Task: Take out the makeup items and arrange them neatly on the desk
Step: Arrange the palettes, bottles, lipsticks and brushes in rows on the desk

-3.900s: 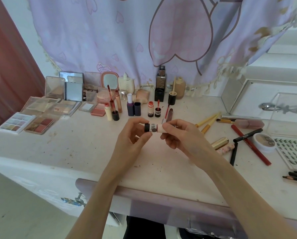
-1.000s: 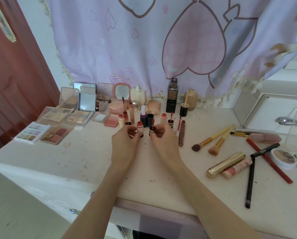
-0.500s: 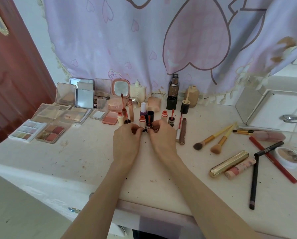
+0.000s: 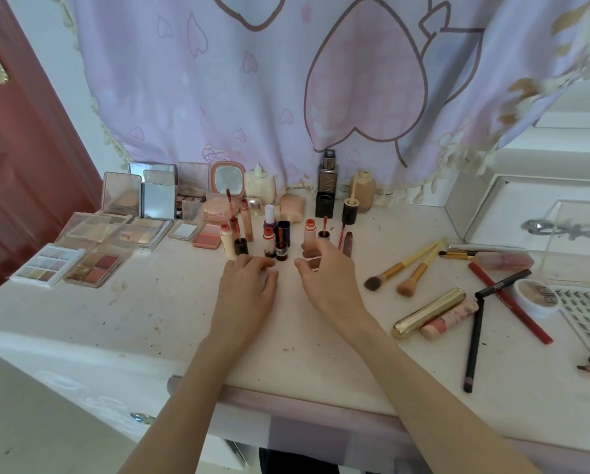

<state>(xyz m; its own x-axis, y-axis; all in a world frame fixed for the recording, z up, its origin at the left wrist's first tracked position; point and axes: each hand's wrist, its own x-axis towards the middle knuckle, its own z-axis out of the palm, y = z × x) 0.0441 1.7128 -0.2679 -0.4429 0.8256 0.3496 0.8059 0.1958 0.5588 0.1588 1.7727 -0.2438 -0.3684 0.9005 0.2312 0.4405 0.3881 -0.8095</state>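
Rows of makeup stand at the back of the white desk point(image 4: 150, 319). A small cream lip tint bottle with a red neck point(image 4: 269, 241) stands upright beside its black cap and wand point(image 4: 281, 250), just past my fingertips. My left hand point(image 4: 249, 285) hovers in front of them with its fingers relaxed and holds nothing. My right hand point(image 4: 324, 271) is to the right, fingers loosely curled and empty as far as I can see. Other lip bottles point(image 4: 309, 230) and tubes point(image 4: 227, 241) stand around the pair.
Eyeshadow palettes point(image 4: 47, 265) and open compacts point(image 4: 156, 200) fill the left. Two brushes point(image 4: 399, 266), a gold tube point(image 4: 428, 313), a pink tube point(image 4: 449, 319), a black pencil point(image 4: 473, 343) and a red pencil point(image 4: 509, 299) lie loose on the right. A lash tray point(image 4: 587, 309) sits at the far right.
Both hands held the bottle and cap together, set them upright in the row, and have now let go and drawn back toward me.
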